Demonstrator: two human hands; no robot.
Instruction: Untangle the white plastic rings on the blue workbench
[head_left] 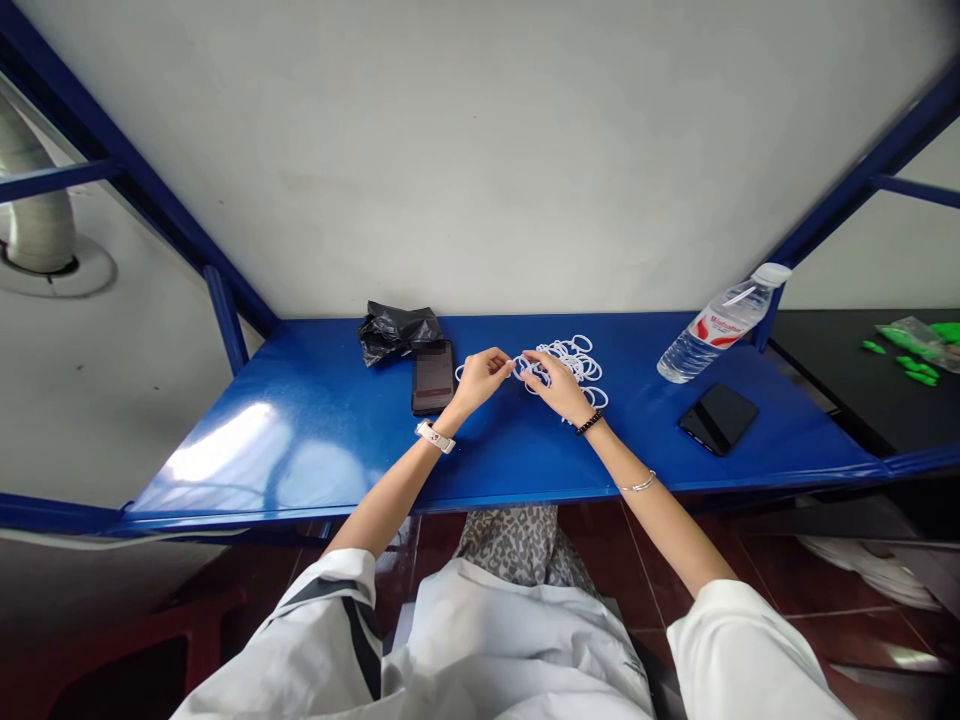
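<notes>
Over the middle of the blue table (pixel 315 400), my left hand (pixel 482 378) has its thumb and fingers pinched at the left edge of a white ring (pixel 520 367). My right hand (pixel 556 385) curls around the right side of the same ring, thumb and index finger at it. A pile of white rings (pixel 583 362) lies just behind and to the right of my right hand, some of it hidden by the hand. Another white ring (pixel 458 373) shows in part at the left of my left hand, beside a dark phone.
The dark phone (pixel 433 378) lies left of my left hand, with a crumpled black plastic bag (pixel 397 332) behind it. At the right stand a water bottle (pixel 712 330) and, nearer, a black phone (pixel 718 419). Green pieces (pixel 916 368) lie on a black surface at far right.
</notes>
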